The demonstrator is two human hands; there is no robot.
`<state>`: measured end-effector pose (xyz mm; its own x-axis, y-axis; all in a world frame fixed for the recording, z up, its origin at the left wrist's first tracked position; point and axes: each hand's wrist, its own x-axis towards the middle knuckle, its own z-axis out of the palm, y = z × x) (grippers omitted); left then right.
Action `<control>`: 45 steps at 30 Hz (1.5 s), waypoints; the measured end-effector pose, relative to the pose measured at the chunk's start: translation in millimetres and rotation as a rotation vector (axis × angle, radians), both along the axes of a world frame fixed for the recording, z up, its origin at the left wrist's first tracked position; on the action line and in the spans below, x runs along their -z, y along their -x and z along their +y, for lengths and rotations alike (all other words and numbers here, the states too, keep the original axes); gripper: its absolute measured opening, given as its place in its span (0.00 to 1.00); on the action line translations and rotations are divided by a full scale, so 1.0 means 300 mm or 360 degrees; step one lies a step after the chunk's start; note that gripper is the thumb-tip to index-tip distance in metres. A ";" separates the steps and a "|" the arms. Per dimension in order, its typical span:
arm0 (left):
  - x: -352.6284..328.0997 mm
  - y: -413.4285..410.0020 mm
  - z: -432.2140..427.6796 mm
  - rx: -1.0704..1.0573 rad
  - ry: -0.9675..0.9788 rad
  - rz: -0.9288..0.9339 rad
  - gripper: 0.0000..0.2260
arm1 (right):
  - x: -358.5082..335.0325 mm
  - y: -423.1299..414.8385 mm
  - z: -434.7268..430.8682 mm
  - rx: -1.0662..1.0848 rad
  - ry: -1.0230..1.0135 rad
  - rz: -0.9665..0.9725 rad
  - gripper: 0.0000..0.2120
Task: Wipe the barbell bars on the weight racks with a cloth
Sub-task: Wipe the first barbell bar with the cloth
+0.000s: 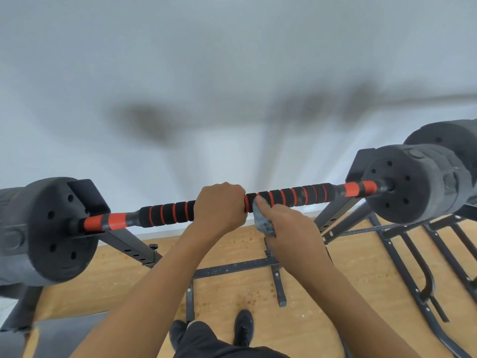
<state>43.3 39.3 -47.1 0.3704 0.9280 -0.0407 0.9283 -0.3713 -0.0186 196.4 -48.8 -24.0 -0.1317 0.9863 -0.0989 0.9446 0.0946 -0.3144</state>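
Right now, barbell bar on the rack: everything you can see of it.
The barbell bar lies across the rack, its right end higher in view. Its middle wears a black foam-like grip ringed with red bands. Red sleeves sit near each end, then dark weight plates. The left hand grips its centre, and the right hand presses a blue-grey cloth against it alongside.

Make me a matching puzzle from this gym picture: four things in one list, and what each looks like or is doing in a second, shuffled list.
Things:
1. left hand
2. right hand
3. barbell bar
4. shoes

Descriptions:
A. holds a blue cloth
B. black with orange stripes
C. standing on the wooden floor
D. wrapped bare round the bar's middle

Pairs: 1-D, 2-A, 3-B, 4-C
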 end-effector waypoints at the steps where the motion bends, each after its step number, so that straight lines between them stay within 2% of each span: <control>1: -0.002 0.003 0.010 -0.0001 0.0060 -0.0026 0.09 | 0.001 -0.003 -0.033 -0.0017 -0.0009 -0.0019 0.33; 3: -0.008 0.009 0.024 0.0009 0.0166 -0.0085 0.09 | 0.004 -0.027 -0.066 -0.0035 -0.0061 -0.0029 0.31; 5: -0.013 0.017 0.027 0.0037 0.0174 -0.0137 0.10 | -0.004 -0.065 -0.068 -0.0019 -0.0178 0.0107 0.27; 8: -0.008 0.022 0.002 0.0143 -0.0054 -0.0178 0.09 | -0.066 -0.114 0.046 0.0014 -0.0372 0.0249 0.12; 11: 0.033 -0.010 -0.048 0.0241 -0.0361 -0.0102 0.11 | -0.093 -0.119 0.202 0.0049 -0.0110 0.0145 0.11; 15: 0.081 -0.036 -0.045 0.0128 -0.0483 0.0016 0.17 | -0.085 -0.064 0.269 0.0089 0.0031 -0.0051 0.06; 17: 0.070 -0.036 -0.013 0.0103 -0.0479 0.0022 0.15 | -0.096 -0.049 0.263 0.0121 0.0058 -0.0040 0.05; 21: 0.013 -0.042 0.078 0.0074 0.0142 -0.0064 0.16 | -0.088 -0.049 0.212 0.0110 0.0018 0.0034 0.06; 24: -0.040 -0.038 0.169 0.0043 0.0980 -0.0217 0.19 | -0.056 -0.050 0.163 0.0033 -0.0109 0.0003 0.11; 26: -0.073 -0.028 0.220 -0.0003 0.1601 -0.0363 0.19 | -0.033 -0.051 0.142 0.0054 -0.0157 0.0066 0.16; 27: -0.086 -0.024 0.237 -0.0009 0.1816 -0.0391 0.19 | -0.021 -0.053 0.133 0.0076 -0.0169 0.0100 0.19; 29: -0.099 -0.021 0.250 0.0024 0.1985 -0.0425 0.18 | -0.002 -0.056 0.109 0.0104 -0.0177 0.0165 0.27; 31: -0.100 -0.019 0.241 0.0070 0.1769 -0.0484 0.21 | 0.010 -0.056 0.087 0.0116 -0.0164 0.0190 0.31; 33: -0.092 -0.017 0.198 0.0118 0.1154 -0.0439 0.22 | 0.018 -0.057 0.082 0.0122 -0.0173 0.0204 0.33; 35: -0.065 -0.020 0.121 0.0152 0.0426 -0.0141 0.21 | 0.026 -0.057 0.088 0.0114 -0.0197 0.0204 0.33; 36: -0.044 -0.026 0.081 0.0172 0.0174 -0.0012 0.19 | 0.031 -0.058 0.091 0.0110 -0.0202 0.0206 0.33; 38: -0.001 -0.039 0.036 0.0211 -0.0122 0.0057 0.15 | 0.045 -0.064 0.091 0.0116 -0.0190 0.0220 0.34; 40: 0.013 -0.042 0.047 0.0215 -0.0153 0.0032 0.12 | 0.060 -0.065 0.076 0.0144 -0.0175 0.0261 0.36; 42: 0.004 -0.042 0.092 0.0191 0.0072 -0.0003 0.11 | 0.069 -0.062 0.063 0.0167 -0.0182 0.0307 0.37; 43: -0.005 -0.041 0.118 0.0177 0.0287 -0.0046 0.12 | 0.077 -0.061 0.057 0.0169 -0.0188 0.0318 0.38; 45: -0.025 -0.037 0.182 0.0142 0.0933 -0.0266 0.13 | 0.088 -0.061 0.046 0.0159 -0.0203 0.0317 0.38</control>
<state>54.3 93.9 -39.7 0.4908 0.7340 -0.4694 0.8660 -0.3521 0.3550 214.8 -35.2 -50.6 -0.0373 0.9983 0.0451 0.8719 0.0545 -0.4867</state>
